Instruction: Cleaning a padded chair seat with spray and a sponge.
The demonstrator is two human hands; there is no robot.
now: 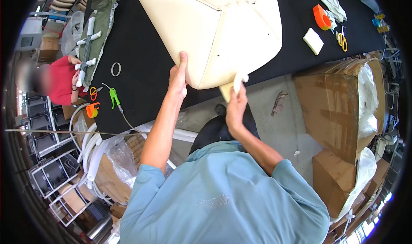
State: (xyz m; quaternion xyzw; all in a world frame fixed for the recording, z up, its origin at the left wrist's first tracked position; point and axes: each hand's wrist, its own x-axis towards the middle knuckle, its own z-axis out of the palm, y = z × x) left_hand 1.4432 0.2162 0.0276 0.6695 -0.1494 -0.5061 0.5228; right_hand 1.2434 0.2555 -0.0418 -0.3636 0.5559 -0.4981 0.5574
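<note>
A large cream upholstered cushion (240,33), with seams and small dark holes, lies on the black-covered table and reaches its near edge. My left hand (179,76) grips the cushion's left side near its front corner, thumb on top and fingers hidden beneath. At the near edge, my right hand (236,106) is closed on a pale cream strip (240,78) whose end curls upward. A yellowish flat piece (225,91) shows between that hand and the cushion; whether the two are joined I cannot tell.
On the right lie a cream block (313,41), yellow-handled scissors (342,40) and an orange tape dispenser (321,17). A green air gun (113,97) and a ring (116,69) lie left. A person in red (62,80) works there. Cardboard boxes (330,111) stand right.
</note>
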